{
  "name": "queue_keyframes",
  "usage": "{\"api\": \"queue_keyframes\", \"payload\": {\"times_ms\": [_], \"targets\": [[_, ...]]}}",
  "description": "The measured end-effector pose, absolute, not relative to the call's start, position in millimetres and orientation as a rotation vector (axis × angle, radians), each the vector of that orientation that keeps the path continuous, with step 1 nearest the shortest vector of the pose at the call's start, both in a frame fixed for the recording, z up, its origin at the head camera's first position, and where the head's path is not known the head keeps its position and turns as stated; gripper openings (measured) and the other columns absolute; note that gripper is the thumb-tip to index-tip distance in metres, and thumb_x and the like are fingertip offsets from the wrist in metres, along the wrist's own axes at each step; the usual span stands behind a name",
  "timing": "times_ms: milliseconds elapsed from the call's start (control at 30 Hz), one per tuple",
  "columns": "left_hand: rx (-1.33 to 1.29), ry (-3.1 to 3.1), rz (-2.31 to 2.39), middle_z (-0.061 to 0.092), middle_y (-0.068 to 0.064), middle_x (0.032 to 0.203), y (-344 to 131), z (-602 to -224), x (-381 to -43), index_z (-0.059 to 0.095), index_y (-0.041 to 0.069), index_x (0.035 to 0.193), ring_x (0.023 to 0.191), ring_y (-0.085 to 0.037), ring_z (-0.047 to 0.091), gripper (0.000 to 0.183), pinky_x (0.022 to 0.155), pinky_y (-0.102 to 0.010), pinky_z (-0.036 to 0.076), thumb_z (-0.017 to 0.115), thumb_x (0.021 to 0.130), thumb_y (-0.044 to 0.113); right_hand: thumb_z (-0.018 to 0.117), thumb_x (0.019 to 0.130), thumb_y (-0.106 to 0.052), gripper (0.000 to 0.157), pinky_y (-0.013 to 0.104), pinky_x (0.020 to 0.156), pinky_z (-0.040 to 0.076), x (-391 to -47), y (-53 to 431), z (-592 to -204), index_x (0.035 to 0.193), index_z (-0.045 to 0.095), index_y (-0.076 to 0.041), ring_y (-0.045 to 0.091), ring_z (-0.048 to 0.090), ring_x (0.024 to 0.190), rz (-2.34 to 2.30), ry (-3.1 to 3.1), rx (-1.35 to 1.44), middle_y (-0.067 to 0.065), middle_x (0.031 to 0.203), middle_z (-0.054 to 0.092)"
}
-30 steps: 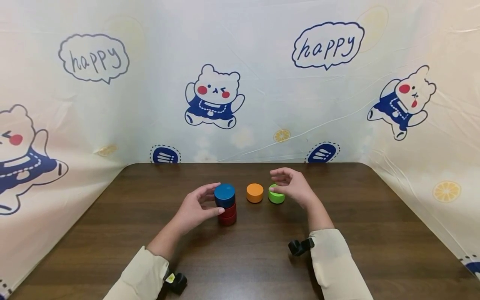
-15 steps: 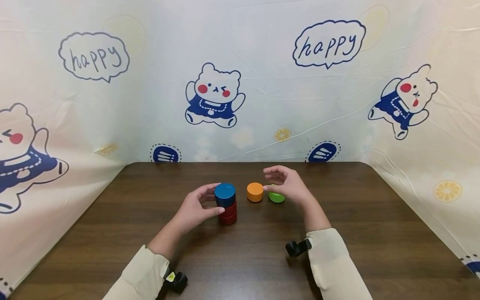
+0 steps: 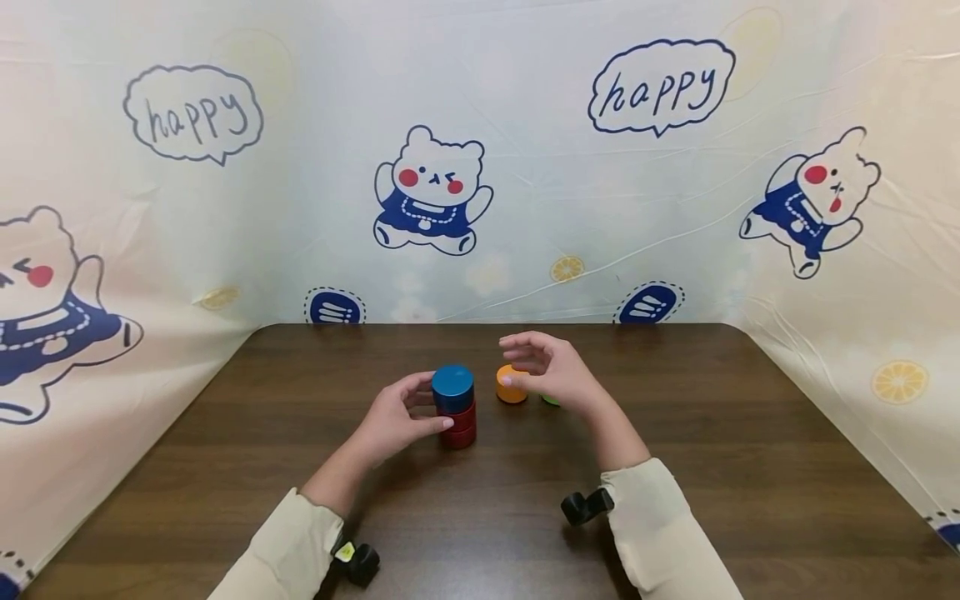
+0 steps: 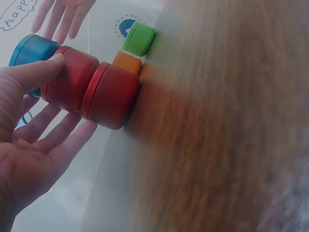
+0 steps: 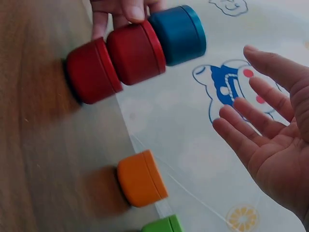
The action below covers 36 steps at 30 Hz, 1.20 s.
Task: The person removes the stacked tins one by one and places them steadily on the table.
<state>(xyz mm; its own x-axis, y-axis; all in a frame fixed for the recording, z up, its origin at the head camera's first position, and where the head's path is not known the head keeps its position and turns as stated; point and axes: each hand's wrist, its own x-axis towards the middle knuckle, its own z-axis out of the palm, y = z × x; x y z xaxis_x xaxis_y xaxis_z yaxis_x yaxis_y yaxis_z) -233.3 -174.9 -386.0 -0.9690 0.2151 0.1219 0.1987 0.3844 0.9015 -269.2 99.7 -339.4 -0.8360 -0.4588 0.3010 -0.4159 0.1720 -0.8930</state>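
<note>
The left hand held the stack from its outer side, the thumb on the upper red container and the fingers reaching round behind it. That red piece sat right in the grip, between thumb and fingers. The blue container stood directly on it, above the thumb tip, and the lower red container was underneath, below the thumb, resting on the table. The stack was upright (whether the lowest fingertips also touched the bottom piece, I could not tell).

The right hand was wide and held nothing, its thumb well parted from the fingers and its palm turned toward the stack, which stood apart from it. The orange container lay below that spread grip, partly hidden by the thumb in the head view, though the right wrist view showed it clear of the fingers. The green container was below the same hand too, mostly covered from above, just beyond the orange one as seen from the left hand.
</note>
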Motion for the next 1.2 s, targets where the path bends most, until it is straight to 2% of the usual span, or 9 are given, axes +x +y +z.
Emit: {"api": "queue_keyframes", "payload": {"times_ms": [233,433,567,733,933,1200], "targets": [[0.394,2.605,1.688,0.062,-0.008,0.125,-174.6,-388.9,-234.2,0.055,0.013,0.135,0.115,-0.032,0.060,0.065,0.090,-0.044,0.054,0.084,0.077,0.016,0.079,0.082,-0.009,0.051,0.045,0.102,0.045,-265.1,79.4,-346.0,0.129,0.060,-0.007,0.030,0.053,0.123,-1.767,2.396,-0.995,0.007,0.136,0.055],[0.392,2.617,1.653,0.062,-0.008,0.125,-174.9,-389.3,-234.8,0.055,0.012,0.134,0.115,-0.031,0.060,0.064,0.090,-0.045,0.053,0.084,0.077,0.018,0.080,0.082,-0.013,0.057,0.043,0.099,0.048,-261.6,64.3,-354.2,0.133,0.057,-0.014,0.026,0.052,0.123,-1.712,2.397,-1.048,0.003,0.140,0.051],[0.389,2.634,1.623,0.062,-0.008,0.126,-175.1,-391.3,-236.0,0.055,0.011,0.134,0.114,-0.031,0.060,0.063,0.091,-0.047,0.052,0.084,0.078,0.019,0.080,0.082,-0.012,0.059,0.042,0.098,0.048,-259.2,56.6,-360.1,0.136,0.055,-0.013,0.028,0.051,0.126,-1.721,2.355,-1.051,0.002,0.143,0.049],[0.399,2.648,1.608,0.063,-0.007,0.124,-174.9,-393.3,-235.2,0.056,0.011,0.132,0.112,-0.030,0.062,0.062,0.095,-0.050,0.049,0.084,0.077,0.018,0.075,0.085,-0.009,0.054,0.040,0.098,0.048,-257.0,50.2,-365.9,0.136,0.055,-0.011,0.025,0.056,0.122,-1.706,2.319,-1.054,0.004,0.141,0.051],[0.416,2.652,1.616,0.064,-0.006,0.122,-174.4,-393.2,-233.7,0.057,0.011,0.132,0.111,-0.029,0.062,0.061,0.096,-0.051,0.049,0.084,0.077,0.017,0.072,0.088,-0.008,0.044,0.041,0.096,0.050,-256.5,46.8,-367.5,0.131,0.059,-0.011,0.029,0.061,0.114,-1.689,2.358,-1.034,0.009,0.136,0.055],[0.422,2.656,1.614,0.065,-0.006,0.121,-173.9,-391.5,-232.9,0.058,0.010,0.131,0.111,-0.029,0.062,0.060,0.097,-0.052,0.047,0.084,0.077,0.016,0.071,0.087,0.001,0.044,0.054,0.096,0.047,-248.2,48.3,-355.4,0.129,0.058,0.000,0.040,0.058,0.115,-1.673,2.410,-0.995,0.019,0.134,0.055]]}}
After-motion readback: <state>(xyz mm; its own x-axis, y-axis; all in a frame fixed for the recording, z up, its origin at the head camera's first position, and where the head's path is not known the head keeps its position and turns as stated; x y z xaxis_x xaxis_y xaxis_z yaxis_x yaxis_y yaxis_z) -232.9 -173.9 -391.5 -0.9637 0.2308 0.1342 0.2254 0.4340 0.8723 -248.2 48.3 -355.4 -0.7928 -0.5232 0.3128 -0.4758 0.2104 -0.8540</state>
